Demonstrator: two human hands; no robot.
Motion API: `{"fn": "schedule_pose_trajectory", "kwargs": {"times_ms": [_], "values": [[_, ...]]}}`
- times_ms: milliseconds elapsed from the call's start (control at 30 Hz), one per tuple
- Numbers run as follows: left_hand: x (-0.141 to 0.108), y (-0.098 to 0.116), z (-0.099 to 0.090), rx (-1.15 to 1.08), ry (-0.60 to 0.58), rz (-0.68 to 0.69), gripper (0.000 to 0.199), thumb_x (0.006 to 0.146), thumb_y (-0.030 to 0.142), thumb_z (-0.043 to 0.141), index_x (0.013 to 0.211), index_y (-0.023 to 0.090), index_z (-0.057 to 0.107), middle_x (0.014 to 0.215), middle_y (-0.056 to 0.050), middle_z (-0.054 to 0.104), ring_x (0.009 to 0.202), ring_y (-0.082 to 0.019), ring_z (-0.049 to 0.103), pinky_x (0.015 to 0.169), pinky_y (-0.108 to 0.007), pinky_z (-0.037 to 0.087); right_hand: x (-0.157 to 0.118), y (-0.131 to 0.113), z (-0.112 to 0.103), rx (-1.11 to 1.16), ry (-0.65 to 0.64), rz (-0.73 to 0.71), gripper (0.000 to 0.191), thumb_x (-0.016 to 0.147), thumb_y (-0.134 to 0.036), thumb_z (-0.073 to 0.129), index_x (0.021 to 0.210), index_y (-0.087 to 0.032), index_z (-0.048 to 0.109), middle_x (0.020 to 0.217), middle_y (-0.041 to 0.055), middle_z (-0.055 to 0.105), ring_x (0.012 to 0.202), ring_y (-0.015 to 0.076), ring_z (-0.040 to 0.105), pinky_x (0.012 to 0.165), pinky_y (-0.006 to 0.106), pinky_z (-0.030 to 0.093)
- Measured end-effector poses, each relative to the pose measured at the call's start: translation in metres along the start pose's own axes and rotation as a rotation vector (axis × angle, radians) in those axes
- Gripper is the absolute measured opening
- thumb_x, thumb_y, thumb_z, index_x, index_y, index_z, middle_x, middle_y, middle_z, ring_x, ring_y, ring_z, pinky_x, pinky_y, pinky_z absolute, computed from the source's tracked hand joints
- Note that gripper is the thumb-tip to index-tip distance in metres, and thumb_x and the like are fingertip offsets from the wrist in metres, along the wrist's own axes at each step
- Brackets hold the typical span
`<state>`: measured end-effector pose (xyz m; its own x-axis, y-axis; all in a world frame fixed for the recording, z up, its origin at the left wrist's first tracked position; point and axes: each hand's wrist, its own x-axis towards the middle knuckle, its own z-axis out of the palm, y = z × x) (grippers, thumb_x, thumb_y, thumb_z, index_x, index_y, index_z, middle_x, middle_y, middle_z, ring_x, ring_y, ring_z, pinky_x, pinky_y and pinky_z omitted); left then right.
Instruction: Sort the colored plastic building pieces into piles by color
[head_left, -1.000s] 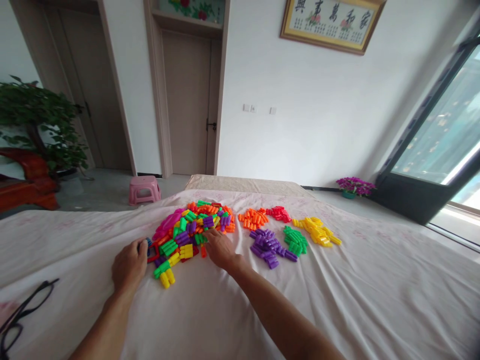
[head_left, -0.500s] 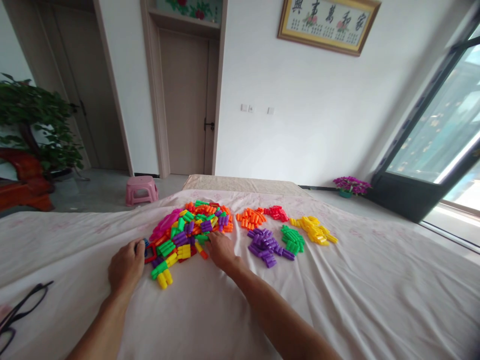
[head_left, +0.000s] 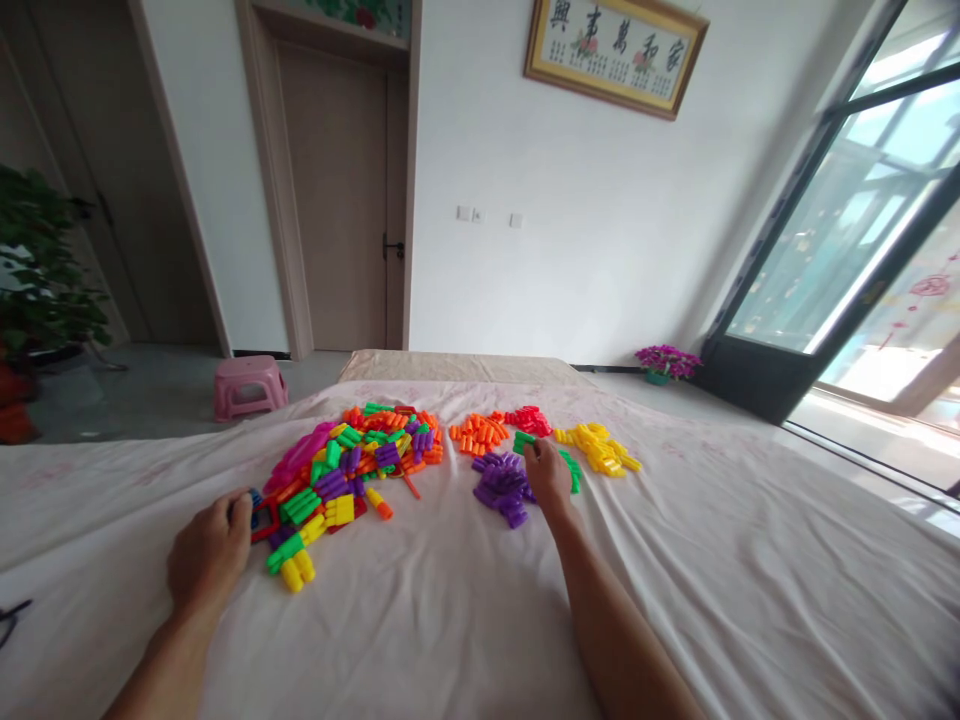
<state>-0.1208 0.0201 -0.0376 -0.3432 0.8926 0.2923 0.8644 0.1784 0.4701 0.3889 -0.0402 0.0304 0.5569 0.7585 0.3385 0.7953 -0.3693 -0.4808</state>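
My right hand (head_left: 549, 476) is over the small green pile (head_left: 575, 472), its fingers closed on a green building block (head_left: 523, 440) that sticks out to the left. Beside it on the left lies a purple pile of blocks (head_left: 501, 482). At the left end of a mixed heap of blocks (head_left: 345, 485), my left hand (head_left: 210, 545) is closed, fingertips against a blue plastic piece (head_left: 256, 500). Touching that piece is a red frame-like part (head_left: 267, 519). The left fingertips are partly hidden.
Behind are an orange pile (head_left: 480, 433), a red pile (head_left: 529, 419) and a yellow pile (head_left: 600, 448). A pink plastic item (head_left: 301, 458) lies behind the heap. Everything rests on a wrinkled pale sheet (head_left: 420, 620). Black glasses (head_left: 11, 618) show at the left edge.
My right hand has moved right, from the mixed heap to the green pile, carrying a green building block. The left hand stays by the blue piece. The view has turned slightly right.
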Motion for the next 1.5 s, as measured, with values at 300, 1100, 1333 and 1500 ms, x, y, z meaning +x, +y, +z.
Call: {"fn": "schedule_pose_trajectory", "kwargs": {"times_ms": [300, 1100, 1333, 1500], "values": [[0.002, -0.005, 0.006, 0.007, 0.003, 0.002, 0.068, 0.102, 0.055, 0.023, 0.126, 0.016, 0.073, 0.109, -0.021, 0.076, 0.088, -0.035, 0.068, 0.078, -0.045, 0.049, 0.008, 0.052, -0.015, -0.018, 0.126, 0.285, 0.048, 0.103, -0.033, 0.04, 0.143, -0.02, 0.064, 0.14, 0.0164, 0.062, 0.12, 0.0295, 0.065, 0.095, 0.039, 0.049], [-0.003, 0.008, -0.002, 0.003, 0.025, -0.018, 0.069, 0.101, 0.053, 0.024, 0.128, 0.014, 0.073, 0.116, -0.02, 0.076, 0.101, -0.034, 0.07, 0.083, -0.04, 0.048, -0.03, -0.139, 0.09, -0.061, -0.312, -0.575, 0.06, 0.097, -0.016, 0.054, 0.155, -0.027, 0.051, 0.16, 0.0102, 0.049, 0.143, 0.0294, 0.045, 0.114, 0.042, 0.04], [-0.004, 0.01, -0.004, 0.01, 0.016, -0.022, 0.068, 0.1, 0.052, 0.024, 0.127, 0.014, 0.073, 0.117, -0.02, 0.076, 0.101, -0.034, 0.07, 0.085, -0.041, 0.049, -0.027, -0.137, 0.093, -0.094, -0.327, -0.604, 0.036, 0.104, -0.029, 0.054, 0.138, -0.031, 0.067, 0.132, 0.0093, 0.068, 0.124, 0.0271, 0.058, 0.103, 0.038, 0.043], [-0.003, 0.007, -0.002, 0.001, 0.022, -0.006, 0.068, 0.101, 0.052, 0.023, 0.128, 0.014, 0.073, 0.118, -0.019, 0.076, 0.102, -0.034, 0.07, 0.085, -0.041, 0.049, -0.04, -0.13, 0.086, -0.042, -0.279, -0.574, 0.028, 0.107, -0.033, 0.05, 0.122, -0.026, 0.073, 0.12, 0.0097, 0.072, 0.115, 0.0242, 0.062, 0.098, 0.033, 0.043]]}}
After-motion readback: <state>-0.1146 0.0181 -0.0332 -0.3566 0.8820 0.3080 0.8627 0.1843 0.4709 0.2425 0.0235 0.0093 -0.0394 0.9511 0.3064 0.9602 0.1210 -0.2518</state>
